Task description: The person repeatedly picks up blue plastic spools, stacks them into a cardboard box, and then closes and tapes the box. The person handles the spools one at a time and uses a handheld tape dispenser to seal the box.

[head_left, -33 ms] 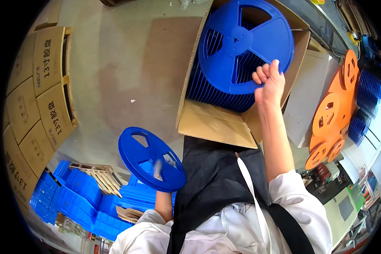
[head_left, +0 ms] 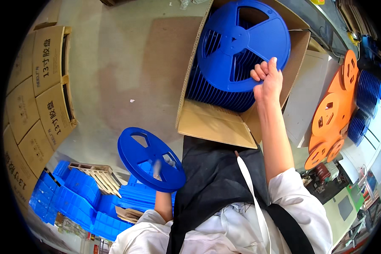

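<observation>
My right hand [head_left: 267,80] grips the lower right rim of a blue plastic reel flange [head_left: 246,40], a round disc with large cut-out windows. Beneath that disc, several blue reel discs [head_left: 220,94] stand in a row inside an open cardboard box [head_left: 213,120]. At the lower left, a second blue reel [head_left: 133,154] is tilted in front of my left hand [head_left: 157,168]. Pale, gloved-looking fingers of that hand show through the reel's windows; the rest is hidden behind it.
Cardboard cartons [head_left: 51,63] are stacked at the far left. Blue plastic bins [head_left: 78,203] and a wooden pallet [head_left: 97,175] sit at the lower left. On the right are orange discs [head_left: 326,112], more blue reels [head_left: 368,93] and a pale green machine [head_left: 343,207].
The blue disc in my right hand has shifted slightly left and up, and the hand with it. My left hand and its reel are nearly still.
</observation>
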The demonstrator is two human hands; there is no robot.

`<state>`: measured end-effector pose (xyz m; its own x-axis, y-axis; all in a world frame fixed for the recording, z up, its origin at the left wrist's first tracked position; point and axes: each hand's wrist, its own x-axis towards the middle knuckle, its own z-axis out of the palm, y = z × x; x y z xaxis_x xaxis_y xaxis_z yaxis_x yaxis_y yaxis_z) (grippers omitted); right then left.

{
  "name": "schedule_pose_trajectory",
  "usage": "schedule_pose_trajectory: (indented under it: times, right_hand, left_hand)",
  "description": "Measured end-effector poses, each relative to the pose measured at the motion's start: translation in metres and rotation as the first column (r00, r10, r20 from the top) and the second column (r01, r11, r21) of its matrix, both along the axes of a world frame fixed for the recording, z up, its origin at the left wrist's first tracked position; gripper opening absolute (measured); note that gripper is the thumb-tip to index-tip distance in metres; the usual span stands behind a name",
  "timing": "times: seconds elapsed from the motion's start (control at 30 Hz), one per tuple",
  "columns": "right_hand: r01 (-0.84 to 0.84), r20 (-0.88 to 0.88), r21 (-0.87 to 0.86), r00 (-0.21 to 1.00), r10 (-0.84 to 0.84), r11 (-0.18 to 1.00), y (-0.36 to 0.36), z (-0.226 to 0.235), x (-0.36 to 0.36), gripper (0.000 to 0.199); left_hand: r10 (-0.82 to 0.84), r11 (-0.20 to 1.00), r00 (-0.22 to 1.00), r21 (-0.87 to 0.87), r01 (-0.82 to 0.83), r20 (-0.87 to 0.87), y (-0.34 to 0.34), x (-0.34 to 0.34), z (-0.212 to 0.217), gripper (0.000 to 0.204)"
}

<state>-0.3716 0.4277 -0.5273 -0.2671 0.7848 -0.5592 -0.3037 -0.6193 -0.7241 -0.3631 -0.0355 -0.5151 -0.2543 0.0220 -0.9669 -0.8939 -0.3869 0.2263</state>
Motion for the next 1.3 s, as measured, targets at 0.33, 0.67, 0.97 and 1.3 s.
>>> schedule_pose_trajectory:
  times: [0.33, 0.67, 0.97, 1.3]
  right_hand:
    - [-0.162, 0.179, 0.035, 0.972, 0.154, 0.986, 0.035, -0.044, -0.025, 0.021]
    - [-0.040, 0.206, 0.046, 0.978, 0.030, 0.998, -0.008, -0.032, -0.085, 0.013]
    - [-0.096, 0.329, 0.074, 0.942, 0.066, 0.993, -0.045, -0.055, -0.117, 0.009]
    - [-0.705, 0.502, 0.089, 0.642, 0.580, 0.703, -0.099, -0.059, -0.049, 0.069]
  left_hand:
    - [0.011, 0.997, 1.000, -0.081, -0.011, -0.005, 0.006, 0.002, 0.000, 0.028]
    - [-0.043, 0.998, 0.999, -0.034, 0.043, 0.005, 0.017, 0.000, 0.004, 0.022]
    - [-0.038, 0.998, 0.999, -0.054, 0.036, -0.039, 0.025, 0.008, 0.001, 0.023]
    - [-0.083, 0.992, 0.991, -0.108, 0.072, -0.101, 0.021, 0.013, -0.002, 0.025]
